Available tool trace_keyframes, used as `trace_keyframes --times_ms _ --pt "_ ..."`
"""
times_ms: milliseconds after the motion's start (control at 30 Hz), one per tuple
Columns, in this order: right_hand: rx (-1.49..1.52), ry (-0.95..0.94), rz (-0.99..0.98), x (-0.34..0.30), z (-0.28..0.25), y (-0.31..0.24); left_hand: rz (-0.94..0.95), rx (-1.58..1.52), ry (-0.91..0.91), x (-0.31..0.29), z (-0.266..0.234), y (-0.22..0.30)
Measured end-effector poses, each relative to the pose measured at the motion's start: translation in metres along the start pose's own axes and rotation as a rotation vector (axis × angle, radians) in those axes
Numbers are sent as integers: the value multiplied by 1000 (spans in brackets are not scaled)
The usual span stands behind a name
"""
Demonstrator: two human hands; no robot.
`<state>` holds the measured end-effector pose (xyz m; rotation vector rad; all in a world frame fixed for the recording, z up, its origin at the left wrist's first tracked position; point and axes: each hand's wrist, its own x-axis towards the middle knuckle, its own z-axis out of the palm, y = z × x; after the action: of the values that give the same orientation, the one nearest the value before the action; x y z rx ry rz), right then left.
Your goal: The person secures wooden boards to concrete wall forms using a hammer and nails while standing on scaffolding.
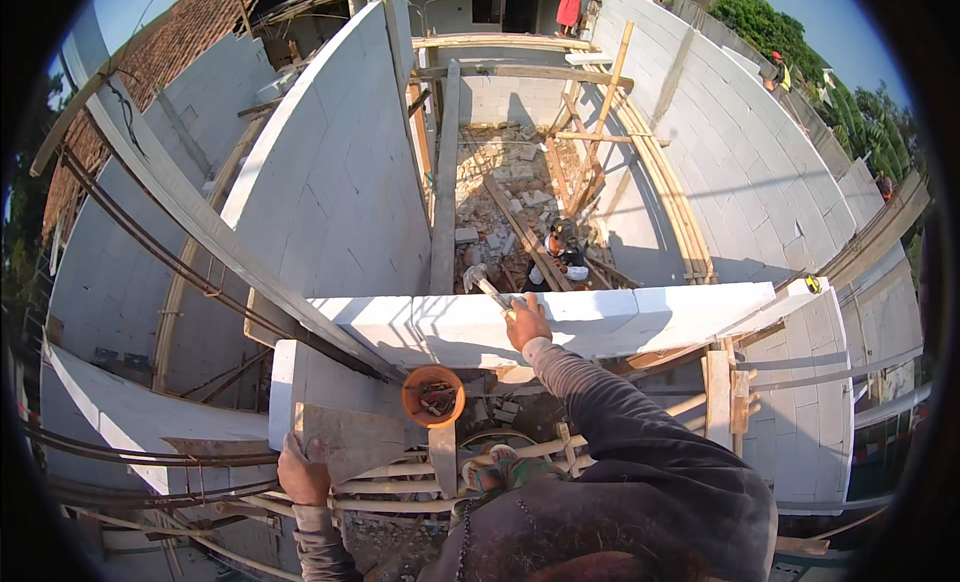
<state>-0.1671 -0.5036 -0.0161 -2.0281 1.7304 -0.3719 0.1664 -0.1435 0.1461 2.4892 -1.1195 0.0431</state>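
Observation:
My right hand (527, 324) reaches forward over the top of a white block wall (590, 317). Its fingers close round the near end of a short hand tool (494, 294) with a pale handle. The tool's far end is a grey lump, too small to tell its kind. At lower left, my left hand (303, 472) grips the edge of a flat, worn wooden board (352, 444), thumb on its face. This board lies against the end of a lower white block wall (284, 392). Between my hands stands an orange bucket (433, 395) with debris or small items inside.
Bamboo poles (420, 487) form scaffolding under my feet. A person (563, 254) is low down beyond the wall, among rubble (500, 177) and planks. Tall block walls (340, 162) rise on both sides. Steel rods (165, 272) and a long beam (210, 222) cross at left.

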Motion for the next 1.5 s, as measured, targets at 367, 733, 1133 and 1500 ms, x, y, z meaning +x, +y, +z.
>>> trace_keyframes --times_ms 367,733,1133,1500 --pt "-17 -71 -36 1 -6 9 -81 47 41 0 47 5" --pt "-24 -211 14 -1 -27 2 -144 31 94 -21 74 16" --pt "-31 -236 39 -3 -31 0 -203 -52 69 -60 87 20" --pt "15 -236 77 -2 -29 -4 -259 -106 0 -80 95 6"
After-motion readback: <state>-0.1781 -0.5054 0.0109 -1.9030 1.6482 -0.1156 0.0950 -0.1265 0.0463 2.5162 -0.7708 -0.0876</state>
